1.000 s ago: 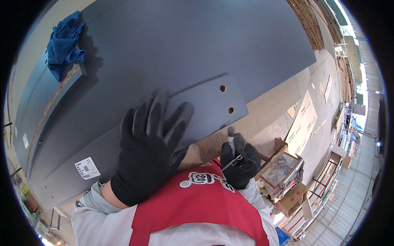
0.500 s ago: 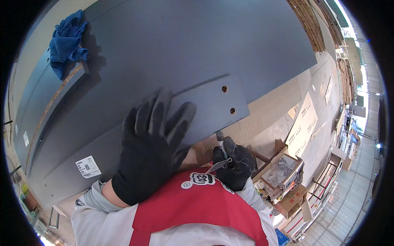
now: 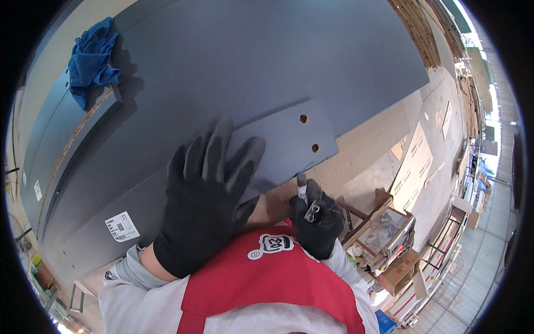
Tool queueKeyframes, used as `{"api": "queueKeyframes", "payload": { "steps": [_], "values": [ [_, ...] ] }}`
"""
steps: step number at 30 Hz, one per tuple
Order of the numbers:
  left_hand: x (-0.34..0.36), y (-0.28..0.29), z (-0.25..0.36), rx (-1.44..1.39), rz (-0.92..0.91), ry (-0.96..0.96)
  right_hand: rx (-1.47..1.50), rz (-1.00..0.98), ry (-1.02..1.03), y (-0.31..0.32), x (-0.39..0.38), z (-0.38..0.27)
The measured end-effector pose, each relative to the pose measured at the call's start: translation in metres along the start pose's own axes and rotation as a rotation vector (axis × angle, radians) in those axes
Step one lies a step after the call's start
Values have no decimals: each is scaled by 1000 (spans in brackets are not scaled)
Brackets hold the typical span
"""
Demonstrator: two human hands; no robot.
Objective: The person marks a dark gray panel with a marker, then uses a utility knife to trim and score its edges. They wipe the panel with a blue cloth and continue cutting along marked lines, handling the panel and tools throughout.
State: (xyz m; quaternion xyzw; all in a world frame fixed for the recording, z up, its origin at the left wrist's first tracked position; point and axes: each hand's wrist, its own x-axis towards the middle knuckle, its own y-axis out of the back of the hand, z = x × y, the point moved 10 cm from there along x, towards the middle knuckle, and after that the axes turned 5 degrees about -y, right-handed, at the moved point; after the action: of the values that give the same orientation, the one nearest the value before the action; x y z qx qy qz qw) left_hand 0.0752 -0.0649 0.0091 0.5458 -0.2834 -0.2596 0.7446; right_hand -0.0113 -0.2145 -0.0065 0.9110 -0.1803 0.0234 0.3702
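Observation:
A narrow grey board (image 3: pixel 281 136) with two round holes near its right end lies on larger grey panels (image 3: pixel 289 50). My left hand (image 3: pixel 203 206), in a black glove, presses flat on this board with its fingers spread. My right hand (image 3: pixel 320 225), gloved in black too, is closed around a slim marker-like pen (image 3: pixel 302 191) with a white barrel and dark tip. The tip is at the board's near edge, below the holes; whether it touches cannot be made out. A small shiny metal piece (image 3: pixel 312 211) shows at the right fingers. A white label (image 3: pixel 122 226) sticks to the board's left part.
A crumpled blue cloth (image 3: pixel 92 64) lies on a raised panel with a bare chipboard edge (image 3: pixel 78 131) at the left. Right of me stand an open box (image 3: pixel 384 228) of plastic-wrapped items and a cardboard carton (image 3: pixel 401 271). Brown cardboard sheets (image 3: pixel 413 164) lie beyond.
My right hand has turned slightly and shifted a little up and right along the board's edge, the pen still in it. My left hand stays in place on the board.

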Motion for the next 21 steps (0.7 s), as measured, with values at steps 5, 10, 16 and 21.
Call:
{"api": "queueKeyframes", "payload": {
  "steps": [5, 10, 16, 21],
  "values": [
    [-4, -1, 0, 22, 21, -16, -187, -79, 50, -6, 3, -3],
    [-1, 0, 1, 27, 10, 2, 10, 6, 120, -7, -4, -5],
    [-1, -3, -1, -6, 28, -19, 144, 20, 100, -7, -3, 3],
    [0, -1, -1, -15, 25, 3, -117, -90, 132, -3, 18, -27]
  ]
}}
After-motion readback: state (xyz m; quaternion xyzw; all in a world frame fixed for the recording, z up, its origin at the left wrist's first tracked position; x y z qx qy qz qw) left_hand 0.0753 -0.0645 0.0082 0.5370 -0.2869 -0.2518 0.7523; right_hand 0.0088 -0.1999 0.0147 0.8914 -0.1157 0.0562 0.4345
